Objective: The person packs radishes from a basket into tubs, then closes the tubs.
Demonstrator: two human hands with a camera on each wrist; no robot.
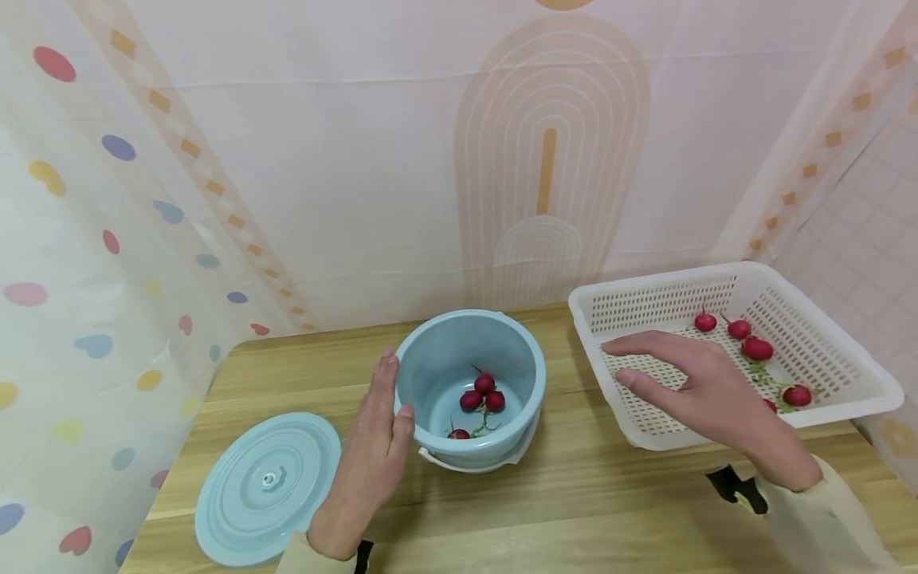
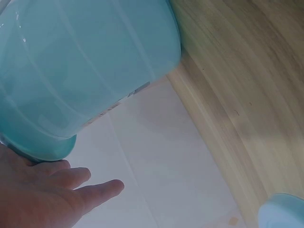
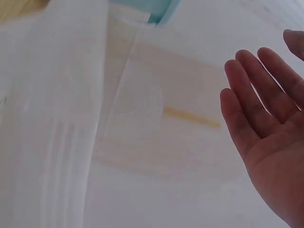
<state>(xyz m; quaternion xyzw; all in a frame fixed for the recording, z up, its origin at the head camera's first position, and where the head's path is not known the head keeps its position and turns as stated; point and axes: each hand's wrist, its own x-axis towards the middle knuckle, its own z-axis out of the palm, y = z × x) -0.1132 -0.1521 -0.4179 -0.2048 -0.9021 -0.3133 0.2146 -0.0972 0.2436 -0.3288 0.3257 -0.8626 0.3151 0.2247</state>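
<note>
A blue bucket (image 1: 469,335) stands on the wooden table with several red radishes (image 1: 484,383) at its bottom. My left hand (image 1: 369,446) rests along the bucket's left rim, fingers straight; in the left wrist view the fingers (image 2: 99,192) extend just past that rim. Over the near left part of a white plastic basket (image 1: 610,383) hovers my right hand (image 1: 696,383), holding nothing. Its fingers look straight and spread in the right wrist view. Several more radishes (image 1: 757,348) with green stems lie in the basket's right half, one partly hidden by the right wrist.
Left of the bucket, a round blue lid (image 1: 268,486) lies flat on the table (image 1: 545,510). The bucket's white handle (image 1: 473,469) hangs down at its front. Behind the table hangs a patterned curtain (image 1: 358,175).
</note>
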